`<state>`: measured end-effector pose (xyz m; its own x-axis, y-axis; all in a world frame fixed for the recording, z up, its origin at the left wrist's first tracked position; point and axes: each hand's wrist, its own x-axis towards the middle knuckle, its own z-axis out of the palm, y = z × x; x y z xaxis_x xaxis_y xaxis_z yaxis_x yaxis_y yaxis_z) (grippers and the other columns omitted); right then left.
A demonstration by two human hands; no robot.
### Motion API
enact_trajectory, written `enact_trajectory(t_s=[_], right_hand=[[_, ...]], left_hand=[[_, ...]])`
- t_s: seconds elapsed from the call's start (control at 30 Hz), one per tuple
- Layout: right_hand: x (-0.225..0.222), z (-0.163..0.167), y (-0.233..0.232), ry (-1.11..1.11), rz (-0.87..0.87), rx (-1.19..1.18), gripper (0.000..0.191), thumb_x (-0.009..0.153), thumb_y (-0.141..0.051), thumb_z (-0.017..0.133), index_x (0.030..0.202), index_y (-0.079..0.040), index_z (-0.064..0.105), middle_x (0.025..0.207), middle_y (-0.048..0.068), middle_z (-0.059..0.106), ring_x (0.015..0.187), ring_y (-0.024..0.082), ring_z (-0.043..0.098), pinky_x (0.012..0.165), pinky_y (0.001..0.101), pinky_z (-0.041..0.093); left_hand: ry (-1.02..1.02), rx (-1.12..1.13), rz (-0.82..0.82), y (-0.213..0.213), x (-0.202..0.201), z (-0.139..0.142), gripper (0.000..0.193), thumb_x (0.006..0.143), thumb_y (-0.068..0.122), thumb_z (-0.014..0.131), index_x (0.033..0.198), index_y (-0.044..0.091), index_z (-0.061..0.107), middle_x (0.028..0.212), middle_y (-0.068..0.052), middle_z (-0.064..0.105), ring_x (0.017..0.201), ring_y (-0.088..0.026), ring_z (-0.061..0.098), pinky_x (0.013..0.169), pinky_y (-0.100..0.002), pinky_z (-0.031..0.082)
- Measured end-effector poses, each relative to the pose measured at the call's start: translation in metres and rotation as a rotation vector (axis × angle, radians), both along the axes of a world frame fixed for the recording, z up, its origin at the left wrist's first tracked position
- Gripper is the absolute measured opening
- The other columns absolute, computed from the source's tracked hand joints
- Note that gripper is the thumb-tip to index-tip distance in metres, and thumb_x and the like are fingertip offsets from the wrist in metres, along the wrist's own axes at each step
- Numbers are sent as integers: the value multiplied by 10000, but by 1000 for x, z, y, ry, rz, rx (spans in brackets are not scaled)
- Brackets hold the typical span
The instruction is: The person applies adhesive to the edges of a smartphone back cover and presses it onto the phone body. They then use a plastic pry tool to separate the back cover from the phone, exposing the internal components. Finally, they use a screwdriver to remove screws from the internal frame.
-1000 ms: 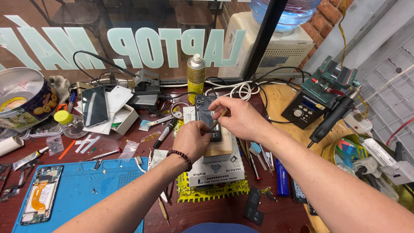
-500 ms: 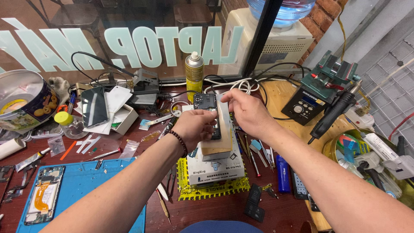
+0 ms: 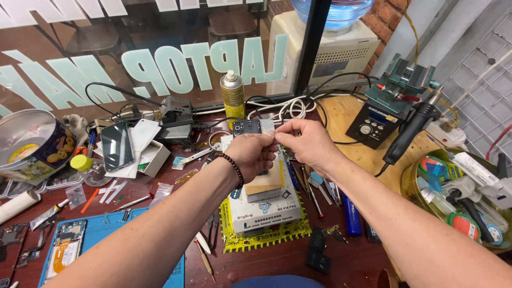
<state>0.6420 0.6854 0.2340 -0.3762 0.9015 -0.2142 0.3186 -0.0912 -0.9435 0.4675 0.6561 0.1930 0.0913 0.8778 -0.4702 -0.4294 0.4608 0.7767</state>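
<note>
My left hand, with a dark bead bracelet at the wrist, grips a small dark phone part and holds it up above the bench. My right hand meets it from the right, thumb and forefinger pinching a thin pale strip at the part's right edge. Both hands hover over a white heating pad box that carries a tan block and sits on a yellow mat.
A yellow spray can stands behind the hands. A hot-air station with its black handle sits right, beside a tub of tools. Left are a phone, a tin and a blue mat.
Both hands have lifted the dark part up off the tan block toward me. The right fingers now pinch a pale strip at its edge.
</note>
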Motion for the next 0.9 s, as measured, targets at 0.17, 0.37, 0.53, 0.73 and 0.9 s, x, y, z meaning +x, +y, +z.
enact_trajectory(t_s=[0.17, 0.37, 0.53, 0.73, 0.9], right_hand=[[13, -17, 8, -10, 77, 319, 195, 889, -206, 716, 985, -41, 754, 841, -28, 728, 782, 63, 624, 716, 267, 534], [23, -68, 24, 14, 61, 373, 185, 956, -195, 654, 1014, -29, 713, 876, 35, 726, 810, 92, 634, 742, 285, 527], [32, -112, 31, -308, 132, 244, 190, 920, -195, 685, 1056, -70, 725, 843, 114, 737, 776, 208, 668, 728, 373, 532], [10, -147, 35, -395, 189, 323, 219, 902, -201, 689, 1076, -80, 744, 920, 160, 763, 862, 288, 737, 800, 396, 549], [8, -157, 45, -384, 200, 303, 244, 915, -219, 677, 1107, -96, 764, 1000, 144, 784, 933, 274, 754, 851, 370, 550]], left_hand=[[59, -28, 0, 3, 14, -1, 239, 1013, 267, 619, 913, 53, 657, 793, -31, 638, 652, -147, 593, 603, -314, 521], [181, -41, 70, 1, 21, 8, 313, 1020, 301, 559, 1019, 20, 697, 800, -43, 640, 625, -161, 607, 573, -330, 542], [384, -30, 241, -10, -2, 9, 274, 1005, 271, 571, 1059, 28, 687, 817, -41, 656, 612, -148, 614, 553, -312, 561], [430, -88, 289, -38, -44, -8, 196, 986, 182, 584, 1042, 30, 693, 798, -41, 671, 601, -133, 624, 545, -283, 563], [454, -117, 364, -41, -57, -21, 117, 960, 155, 642, 990, 49, 683, 772, -37, 660, 573, -130, 613, 526, -284, 543]])
